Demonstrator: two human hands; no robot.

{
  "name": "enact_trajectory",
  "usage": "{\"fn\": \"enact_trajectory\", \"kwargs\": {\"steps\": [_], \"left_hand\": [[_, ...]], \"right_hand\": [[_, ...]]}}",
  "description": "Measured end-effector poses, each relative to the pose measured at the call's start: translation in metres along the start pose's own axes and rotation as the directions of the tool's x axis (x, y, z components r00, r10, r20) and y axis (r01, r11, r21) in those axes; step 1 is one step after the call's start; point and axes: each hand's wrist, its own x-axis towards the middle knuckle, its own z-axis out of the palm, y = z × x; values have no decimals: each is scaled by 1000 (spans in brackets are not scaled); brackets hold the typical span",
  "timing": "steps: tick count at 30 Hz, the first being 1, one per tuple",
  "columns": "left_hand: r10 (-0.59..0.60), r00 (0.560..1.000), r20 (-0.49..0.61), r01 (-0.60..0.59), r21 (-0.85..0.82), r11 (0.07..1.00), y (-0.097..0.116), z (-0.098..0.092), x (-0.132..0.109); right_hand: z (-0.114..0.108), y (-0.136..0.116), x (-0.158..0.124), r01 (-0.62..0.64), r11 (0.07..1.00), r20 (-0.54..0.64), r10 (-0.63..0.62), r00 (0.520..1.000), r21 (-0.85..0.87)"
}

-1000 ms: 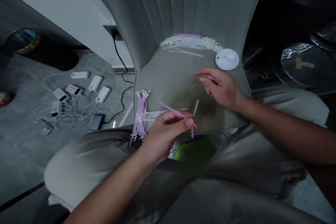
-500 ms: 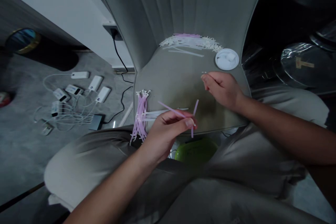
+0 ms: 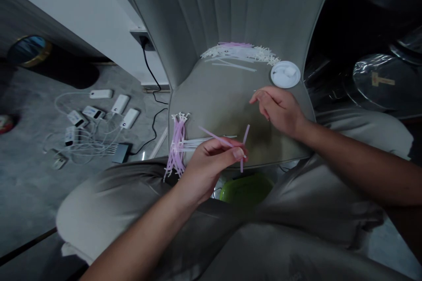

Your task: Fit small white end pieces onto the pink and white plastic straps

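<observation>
Left hand (image 3: 211,169): thumb and fingers pinched closed on a few thin pink plastic strips (image 3: 217,137), strip ends poking out past the fingertips, just above the front edge of a grey upholstered chair seat (image 3: 217,96). Right hand (image 3: 280,112): half-open, fingers loosely curled, raised over the seat, thumb and forefinger close together; any hold on something impossible to tell. Tiny white bit (image 3: 254,91) just beyond the fingertips. Bundle of pink and white strips (image 3: 176,145) just beside the left hand; second pile of white and pink strips (image 3: 239,52) against the seat back, round white lid (image 3: 285,74) near it. Below the seat edge, green plastic tub (image 3: 246,188). On the grey floor (image 3: 26,184), white power banks (image 3: 120,104) amid tangled cables (image 3: 82,149).
</observation>
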Motion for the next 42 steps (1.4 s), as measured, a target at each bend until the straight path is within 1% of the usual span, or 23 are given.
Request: {"fn": "enact_trajectory", "kwargs": {"steps": [2, 6, 9, 10, 12, 14, 16, 17, 19, 21, 23, 24, 25, 26, 30, 32, 34, 36, 38, 40, 42], "left_hand": [[1, 1000, 10, -1, 1, 1000, 0, -1, 0], [7, 999, 33, -7, 9, 1000, -1, -3, 0], [11, 1000, 24, -12, 5, 1000, -1, -3, 1], [14, 1000, 12, -14, 4, 1000, 0, -3, 2], [18, 1000, -13, -18, 6, 1000, 0, -2, 2], [18, 999, -33, -17, 9, 1000, 1, -1, 3], [14, 999, -42, -14, 7, 1000, 1, 0, 4], [13, 999, -43, -12, 5, 1000, 1, 0, 5], [12, 999, -36, -11, 3, 1000, 0, 0, 6], [4, 1000, -28, -4, 7, 1000, -1, 0, 7], [-11, 999, -31, 11, 15, 1000, -1, 1, 8], [-16, 999, -35, 17, 21, 1000, -2, 1, 8], [-19, 999, -40, 20, 28, 999, -2, 2, 9], [-14, 999, -45, 15, 37, 999, -2, 2, 9], [55, 995, -82, -48, 83, 995, -3, 0, 11], [112, 988, -106, -102, 99, 990, -3, -2, 12], [149, 979, -136, -136, 97, 986, -4, -3, 14], [151, 975, -162, -138, 89, 986, -5, -4, 16], [158, 970, -185, -142, 96, 985, -5, -4, 18], [182, 962, -203, -161, 119, 980, -6, -5, 19], [215, 953, -216, -187, 141, 972, -7, -7, 20]], "right_hand": [[0, 1, 0, 10, 1000, 1, -10, 1000, 5], [0, -3, -2, 37, 993, -24, -40, 999, -111], [-2, -7, -5, 54, 995, -58, -60, 997, -87], [-3, -8, -6, 81, 994, -42, -85, 996, -76], [-6, -13, -10, 173, 979, 48, -168, 985, -105], [-8, -16, -16, 309, 934, 185, -276, 943, -183], [-9, -18, -22, 454, 858, 320, -372, 871, -239], [-9, -18, -24, 514, 821, 366, -412, 835, -249], [-7, -17, -27, 603, 753, 417, -475, 775, -264], [-6, -15, -28, 671, 678, 430, -531, 730, -301], [-7, -15, -28, 712, 608, 438, -565, 699, -351], [-7, -15, -27, 714, 593, 440, -564, 699, -373], [-8, -15, -27, 702, 596, 436, -552, 711, -390], [-9, -16, -26, 679, 613, 422, -534, 733, -404], [-14, -16, -23, 562, 714, 326, -459, 826, -418], [-16, -15, -21, 502, 777, 240, -442, 864, -379], [-15, -16, -18, 417, 862, 129, -397, 909, -286], [-14, -18, -15, 282, 949, 32, -280, 959, -139], [-11, -19, -13, 86, 995, -4, -86, 996, 50], [-7, -19, -13, -91, 970, 24, 88, 996, 226], [-4, -19, -14, -193, 919, 97, 170, 981, 345]]}}
